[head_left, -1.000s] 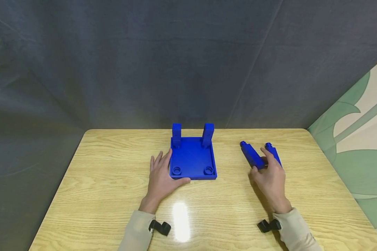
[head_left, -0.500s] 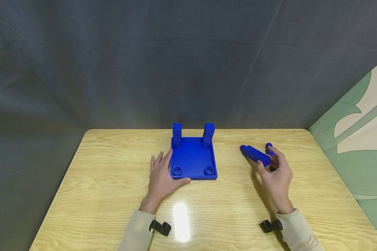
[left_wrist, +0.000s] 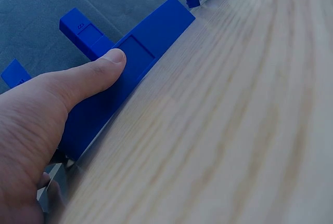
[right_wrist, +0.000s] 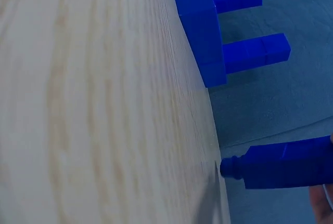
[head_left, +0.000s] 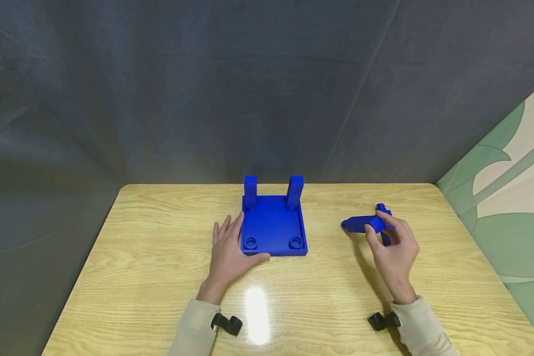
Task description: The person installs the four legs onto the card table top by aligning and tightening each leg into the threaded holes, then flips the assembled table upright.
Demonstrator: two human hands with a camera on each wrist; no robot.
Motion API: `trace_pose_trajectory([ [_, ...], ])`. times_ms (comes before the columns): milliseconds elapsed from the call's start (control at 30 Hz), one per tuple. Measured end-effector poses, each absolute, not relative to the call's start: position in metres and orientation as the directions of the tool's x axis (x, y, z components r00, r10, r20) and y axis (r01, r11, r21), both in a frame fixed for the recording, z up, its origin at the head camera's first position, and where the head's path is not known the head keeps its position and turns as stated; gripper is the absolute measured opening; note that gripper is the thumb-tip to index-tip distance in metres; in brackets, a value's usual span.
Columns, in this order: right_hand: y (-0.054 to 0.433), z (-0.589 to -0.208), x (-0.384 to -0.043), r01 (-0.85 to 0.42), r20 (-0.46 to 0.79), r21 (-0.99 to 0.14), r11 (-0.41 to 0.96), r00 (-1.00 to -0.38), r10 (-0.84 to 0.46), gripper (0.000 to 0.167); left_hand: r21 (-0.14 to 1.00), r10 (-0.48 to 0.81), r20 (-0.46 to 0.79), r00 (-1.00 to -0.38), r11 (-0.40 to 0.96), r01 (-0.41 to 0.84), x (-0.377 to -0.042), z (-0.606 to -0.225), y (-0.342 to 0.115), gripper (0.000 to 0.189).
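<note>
Item, one blue leg (head_left: pixel 357 224), off to our right, pinched near its square end between the thumb and fingertips of our right hand (head_left: pixel 396 249); these digits are curled, parted only by the leg's thickness, and its knobbed end points left, clear of the fingers; we cannot tell whether that knob touches the wood. Item, a second leg (head_left: pixel 386 239), lying beneath the right hand and partly hidden by it. Item, one square blue base (head_left: pixel 273 222), well apart to the left, flat, with a raised rim, two upright posts (head_left: pixel 250 190) at its far corners and two round sockets (head_left: pixel 250 243) at its near ones. Our left hand (head_left: pixel 227 252) rests at its near-left corner, fingers extended along the side, thumb spread wide against the front wall, gripping nothing. Beneath all, a pale wood-grain table (head_left: pixel 151 277), bearing one bright reflection. Behind, a dark grey curtain (head_left: pixel 267 89); at right, a cream panel (head_left: pixel 516 198) with green leaf shapes.
</note>
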State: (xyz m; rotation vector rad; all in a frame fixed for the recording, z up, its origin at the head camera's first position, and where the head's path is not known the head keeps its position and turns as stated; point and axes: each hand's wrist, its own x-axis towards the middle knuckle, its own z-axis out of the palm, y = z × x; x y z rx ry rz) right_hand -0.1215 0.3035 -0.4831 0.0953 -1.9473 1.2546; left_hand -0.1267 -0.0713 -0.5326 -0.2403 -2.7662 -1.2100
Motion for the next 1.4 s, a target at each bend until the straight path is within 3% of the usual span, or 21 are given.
trace_pose_trajectory([
  [500,0.273,-0.443,-0.123,-0.601,0.724,-0.678,0.423,-0.645,0.244,0.035,0.723,0.097,0.162,-0.982,0.665,0.185,-0.127,-0.533,-0.072,0.136],
  [867,0.224,-0.414,-0.134,-0.655,0.73,-0.66,0.367,-0.674,0.111,0.038,0.719,0.096,0.157,-0.983,0.671,0.18,-0.127,-0.532,-0.071,0.136],
  [1400,0.16,-0.405,-0.143,-0.682,0.708,-0.675,0.282,-0.706,-0.015,0.037,0.697,0.109,0.172,-0.979,0.689,0.199,-0.129,-0.533,-0.071,0.136],
])
